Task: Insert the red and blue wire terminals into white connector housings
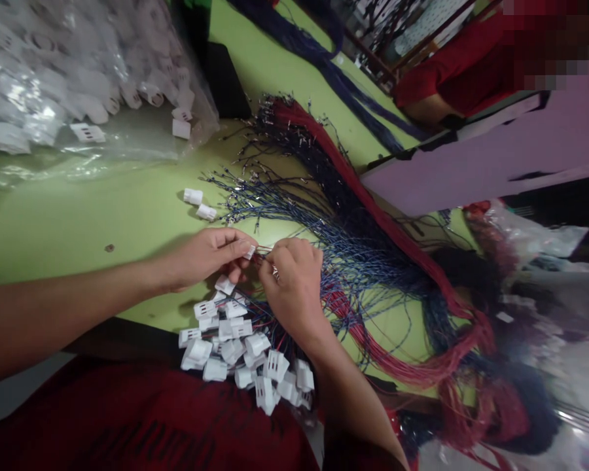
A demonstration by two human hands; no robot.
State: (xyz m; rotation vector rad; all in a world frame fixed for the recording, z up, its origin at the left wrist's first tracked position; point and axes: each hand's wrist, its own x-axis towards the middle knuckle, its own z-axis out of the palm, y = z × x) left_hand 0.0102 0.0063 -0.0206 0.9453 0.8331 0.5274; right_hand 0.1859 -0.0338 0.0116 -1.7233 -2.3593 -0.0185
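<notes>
My left hand (pixel 220 254) is closed, pinching a small white connector housing (pixel 249 252) between thumb and fingers. Thin dark wires (pixel 264 249) run from that housing to my right hand (pixel 294 275), whose fingers are closed on them. Just below both hands lies a heap of white connector housings (pixel 233 352) with wires attached, at the table's near edge. Two loose white housings (pixel 199 204) rest on the table above my left hand. Beyond my right hand spreads a bundle of blue wires (pixel 294 212) with metal terminals at their tips.
A clear plastic bag (pixel 103 91) full of white housings fills the upper left. Red wires (pixel 334 157) and dark wires lie across the green table (pixel 78 222). More dark blue wire bundles (pixel 319 59) stretch along the back. Another person's red sleeve (pixel 446 75) shows at upper right.
</notes>
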